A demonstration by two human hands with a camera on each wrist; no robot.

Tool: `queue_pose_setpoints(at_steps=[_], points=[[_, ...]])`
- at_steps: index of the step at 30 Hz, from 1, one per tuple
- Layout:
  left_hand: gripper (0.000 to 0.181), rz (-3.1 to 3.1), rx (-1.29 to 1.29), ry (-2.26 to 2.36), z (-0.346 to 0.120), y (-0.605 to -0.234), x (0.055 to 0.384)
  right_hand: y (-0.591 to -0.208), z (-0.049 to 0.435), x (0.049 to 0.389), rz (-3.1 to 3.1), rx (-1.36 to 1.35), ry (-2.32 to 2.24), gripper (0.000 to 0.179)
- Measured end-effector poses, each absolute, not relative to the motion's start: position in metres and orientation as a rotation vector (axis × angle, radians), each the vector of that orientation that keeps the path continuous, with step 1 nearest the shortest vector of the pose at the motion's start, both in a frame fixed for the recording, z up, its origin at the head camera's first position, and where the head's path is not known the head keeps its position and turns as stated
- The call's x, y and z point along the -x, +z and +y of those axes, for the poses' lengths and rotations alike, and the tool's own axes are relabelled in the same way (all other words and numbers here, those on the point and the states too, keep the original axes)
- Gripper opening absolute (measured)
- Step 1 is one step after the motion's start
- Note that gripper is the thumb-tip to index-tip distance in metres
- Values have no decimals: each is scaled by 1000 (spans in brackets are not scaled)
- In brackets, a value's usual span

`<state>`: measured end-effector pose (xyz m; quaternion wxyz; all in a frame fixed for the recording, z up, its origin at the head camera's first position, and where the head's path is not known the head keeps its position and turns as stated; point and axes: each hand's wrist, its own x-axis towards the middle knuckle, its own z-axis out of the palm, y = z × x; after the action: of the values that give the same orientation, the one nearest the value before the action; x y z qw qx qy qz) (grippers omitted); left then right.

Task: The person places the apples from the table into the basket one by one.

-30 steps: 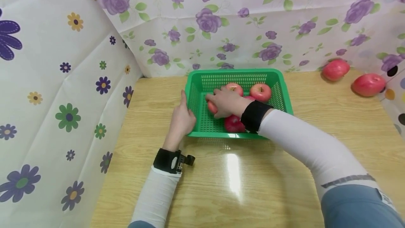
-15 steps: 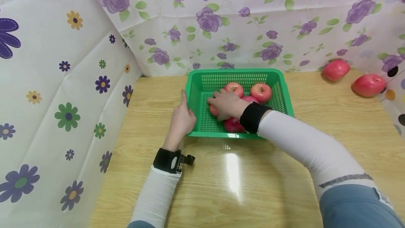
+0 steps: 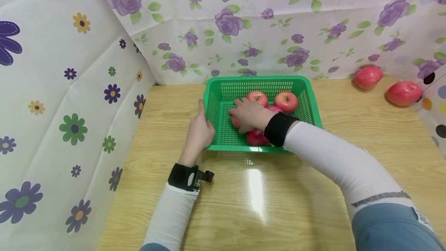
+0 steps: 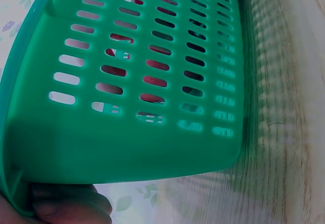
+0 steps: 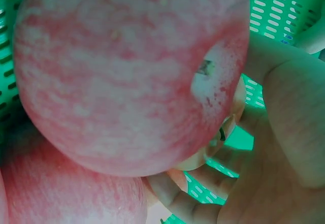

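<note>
A green plastic basket [image 3: 219,138] stands on the table with several red apples in it. My left hand [image 3: 199,133] grips its left rim, thumb and fingers at the edge; in the left wrist view curled fingers [image 4: 76,206] show at the rim. Inside the basket, my right hand [image 3: 249,114] holds an apple [image 3: 235,122] from above, fingers round its far left side. Around that hand lie a back apple [image 3: 257,97], a back right apple [image 3: 286,102] and a darker front apple [image 3: 257,138]. A large apple [image 5: 127,82] fills much of the right wrist view.
Two red fruits, a rounder one [image 3: 368,76] and a longer one [image 3: 404,93], lie at the table's back right. Floral sheets [image 3: 228,49] rise behind and at both sides. The wooden table [image 3: 230,212] reflects light in front of the basket.
My right hand has shifted slightly to the right inside the basket with the apple under its fingers, then held still. My left hand has stayed on the rim.
</note>
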<state>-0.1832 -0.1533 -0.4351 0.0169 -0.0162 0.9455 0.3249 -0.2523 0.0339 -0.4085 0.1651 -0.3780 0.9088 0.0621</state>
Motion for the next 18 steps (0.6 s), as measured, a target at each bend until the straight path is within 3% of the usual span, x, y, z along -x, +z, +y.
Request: queue_pose_setpoints(at_steps=[10,18], points=[[83,2938,59,1001,-152,-434,183,-396,41,253,2597,1112,85,75],[84,2937,74,997,-151,-433,183,-386,61,254,2624,1140,-56,66]])
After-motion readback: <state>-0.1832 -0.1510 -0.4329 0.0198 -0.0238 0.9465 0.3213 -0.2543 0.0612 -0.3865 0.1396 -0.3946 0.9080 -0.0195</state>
